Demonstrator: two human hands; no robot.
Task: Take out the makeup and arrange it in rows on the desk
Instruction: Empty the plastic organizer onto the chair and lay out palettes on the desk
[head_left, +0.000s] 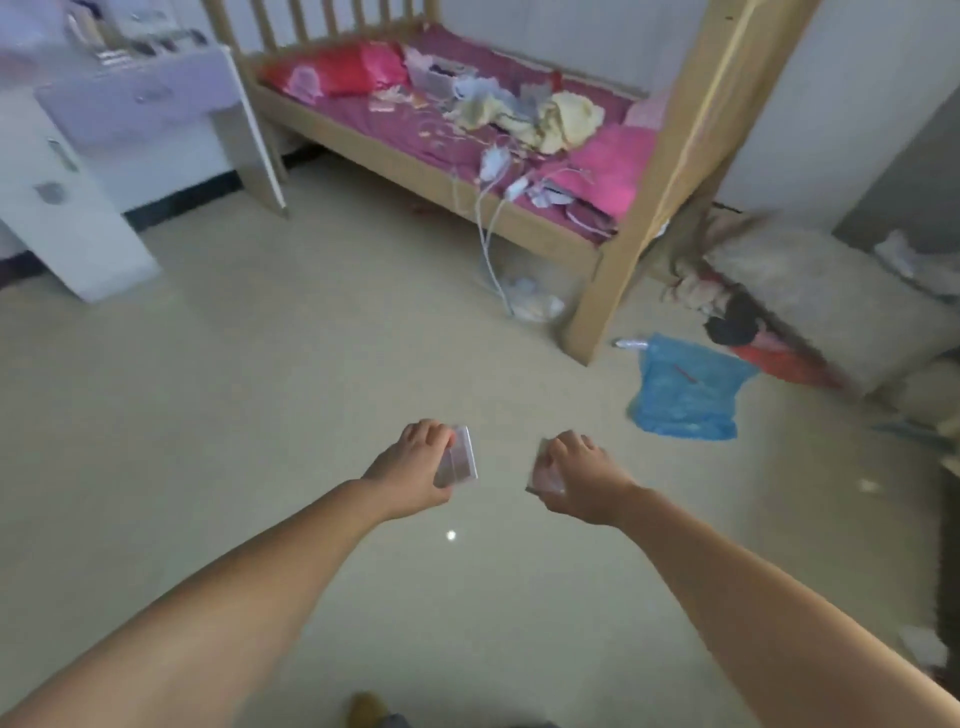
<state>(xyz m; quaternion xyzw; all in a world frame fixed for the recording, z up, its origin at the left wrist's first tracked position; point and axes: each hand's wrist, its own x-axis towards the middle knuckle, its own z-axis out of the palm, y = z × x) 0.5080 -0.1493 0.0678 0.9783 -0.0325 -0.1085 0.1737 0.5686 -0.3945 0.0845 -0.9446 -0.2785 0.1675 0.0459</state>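
The left hand (415, 460) curls its fingers round a small flat clear case (460, 457) with a pinkish inside, edge tilted up. The right hand (576, 475) grips a similar clear pinkish case (544, 480), mostly hidden under the fingers. Both are held out over the pale floor (260, 415), apart from each other. Beyond lie a blue plastic bag (685, 395), a wooden bed (519, 135) with pink bedding, and, far left, a white worktop (135, 98), blurred.

Bare forearms, no sleeves, two hands
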